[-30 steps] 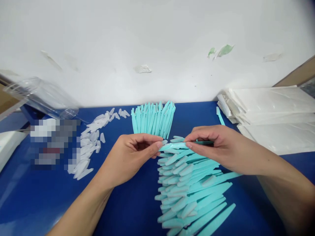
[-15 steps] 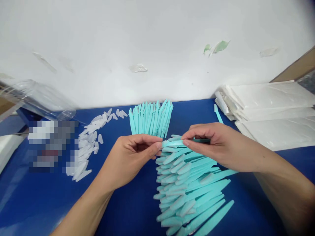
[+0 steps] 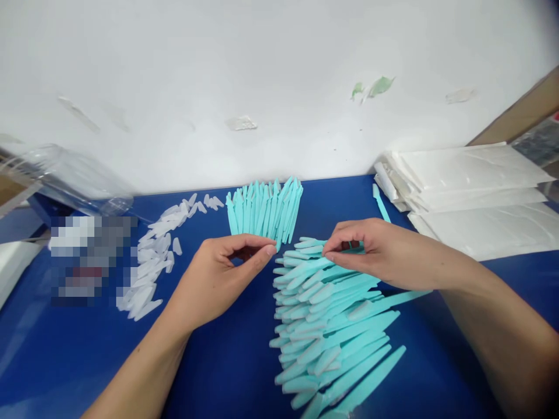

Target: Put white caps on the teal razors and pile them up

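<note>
My left hand (image 3: 229, 273) has thumb and forefinger pressed together beside the left edge of the large pile; whatever they pinch, if anything, is too small to tell. A teal tip shows just beyond them, in front of the rear bunch of teal sticks (image 3: 264, 212). Over the back of the large pile of teal sticks with pale covers on their ends (image 3: 323, 326), my right hand (image 3: 371, 250) is closed in a pinch. Teal shows behind its fingers, but a hold on a stick cannot be made out. The two hands are apart.
Translucent white caps (image 3: 151, 262) lie scattered on the blue table (image 3: 218, 361) at the left, near a clear plastic container (image 3: 82, 180). A single teal stick (image 3: 381, 202) lies near stacked white packets (image 3: 467, 174) at the right. A white wall stands behind.
Both hands were at the ends of one teal stick; now that stick is no longer seen between them. My left hand has shifted slightly left. The view has moved a little.
</note>
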Available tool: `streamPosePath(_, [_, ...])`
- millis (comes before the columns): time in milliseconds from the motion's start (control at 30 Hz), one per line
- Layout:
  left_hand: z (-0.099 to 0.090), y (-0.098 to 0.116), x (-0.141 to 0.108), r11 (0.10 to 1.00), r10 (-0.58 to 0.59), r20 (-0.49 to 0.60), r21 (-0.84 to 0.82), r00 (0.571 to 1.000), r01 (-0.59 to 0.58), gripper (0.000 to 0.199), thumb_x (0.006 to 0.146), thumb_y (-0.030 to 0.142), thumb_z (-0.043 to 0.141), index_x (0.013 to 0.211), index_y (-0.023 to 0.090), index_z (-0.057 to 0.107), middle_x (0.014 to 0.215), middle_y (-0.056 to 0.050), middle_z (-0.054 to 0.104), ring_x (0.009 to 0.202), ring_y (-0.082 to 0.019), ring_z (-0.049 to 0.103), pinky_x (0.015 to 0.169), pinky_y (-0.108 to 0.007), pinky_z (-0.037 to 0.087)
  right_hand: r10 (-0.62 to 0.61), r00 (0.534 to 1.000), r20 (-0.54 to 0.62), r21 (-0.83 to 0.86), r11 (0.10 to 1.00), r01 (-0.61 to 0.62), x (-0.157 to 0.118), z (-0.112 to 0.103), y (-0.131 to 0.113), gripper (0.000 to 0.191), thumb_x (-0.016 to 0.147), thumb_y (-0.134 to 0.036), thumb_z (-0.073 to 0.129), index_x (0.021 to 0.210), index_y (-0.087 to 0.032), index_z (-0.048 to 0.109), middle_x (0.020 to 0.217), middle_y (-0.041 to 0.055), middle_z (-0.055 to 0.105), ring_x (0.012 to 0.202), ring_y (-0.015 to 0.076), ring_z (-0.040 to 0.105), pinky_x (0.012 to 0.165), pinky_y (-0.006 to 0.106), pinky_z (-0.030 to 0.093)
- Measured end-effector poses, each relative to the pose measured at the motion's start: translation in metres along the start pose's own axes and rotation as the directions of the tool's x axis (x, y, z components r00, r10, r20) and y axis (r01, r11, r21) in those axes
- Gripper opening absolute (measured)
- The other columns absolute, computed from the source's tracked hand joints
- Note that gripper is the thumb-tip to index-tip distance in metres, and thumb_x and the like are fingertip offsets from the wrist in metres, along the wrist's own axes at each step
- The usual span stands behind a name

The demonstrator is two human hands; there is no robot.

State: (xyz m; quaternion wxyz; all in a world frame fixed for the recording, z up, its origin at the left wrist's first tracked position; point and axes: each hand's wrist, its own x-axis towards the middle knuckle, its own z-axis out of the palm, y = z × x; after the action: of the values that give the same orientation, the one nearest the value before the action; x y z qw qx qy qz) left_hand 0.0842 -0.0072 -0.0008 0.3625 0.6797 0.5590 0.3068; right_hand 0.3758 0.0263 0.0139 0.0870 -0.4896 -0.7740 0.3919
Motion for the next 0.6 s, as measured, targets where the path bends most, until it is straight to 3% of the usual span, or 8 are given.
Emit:
streamPosePath(233, [-0.016, -0.007, 0.005, 1.0, -0.01, -0.071, -0.03, 0.997, 0.008, 0.027, 0.093, 0.052, 0.079, 0.101, 0.027, 0.087, 0.095, -0.001, 0.086, 0.088, -0.02, 0.078, 0.078, -0.024, 0.06, 0.004, 1.0, -0.014, -0.009, 1.0, -0.004, -0.004, -0.003, 0.002, 0.027, 0.095, -0.045, 0.069, 0.079, -0.029, 0.083, 0.09, 0.0006, 0.075, 0.072, 0.0153, 0.062, 0.063, 0.03, 0.045])
streamPosePath(300, [-0.022, -0.007, 0.007, 1.0, -0.017, -0.108, -0.024, 0.994, 0.014, 0.029, 0.092, 0.052, 0.079, 0.1, 0.026, 0.087, 0.092, -0.002, 0.085, 0.084, -0.019, 0.077, 0.076, -0.023, 0.059, 0.047, 0.996, -0.072, -0.015, 0.999, -0.048, 0.003, -0.009, -0.002, 0.029, 0.093, -0.049, 0.07, 0.08, -0.027, 0.083, 0.083, 0.0011, 0.075, 0.067, 0.0155, 0.061, 0.06, 0.03, 0.043])
streamPosePath(433, [-0.038, -0.006, 0.009, 0.999, -0.033, -0.216, -0.022, 0.976, 0.029, 0.032, 0.091, 0.054, 0.08, 0.1, 0.023, 0.086, 0.087, -0.003, 0.084, 0.072, -0.016, 0.069, 0.064, -0.022, 0.054, 0.258, 0.932, -0.254, -0.018, 0.962, -0.271, 0.042, -0.015, -0.014, 0.042, 0.091, -0.056, 0.073, 0.069, -0.02, 0.076, 0.063, 0.0025, 0.069, 0.05, 0.0132, 0.052, 0.05, 0.029, 0.039])
streamPosePath(600, [-0.056, -0.008, 0.009, 0.997, -0.04, -0.347, -0.072, 0.937, 0.016, 0.03, 0.091, 0.05, 0.081, 0.1, 0.022, 0.086, 0.085, -0.003, 0.082, 0.07, -0.014, 0.066, 0.062, -0.022, 0.052, 0.326, 0.931, -0.162, 0.059, 0.945, -0.32, 0.101, 0.0, -0.018, 0.046, 0.093, -0.051, 0.074, 0.063, -0.016, 0.069, 0.066, 0.0087, 0.074, 0.055, 0.0181, 0.068, 0.057, 0.03, 0.055])
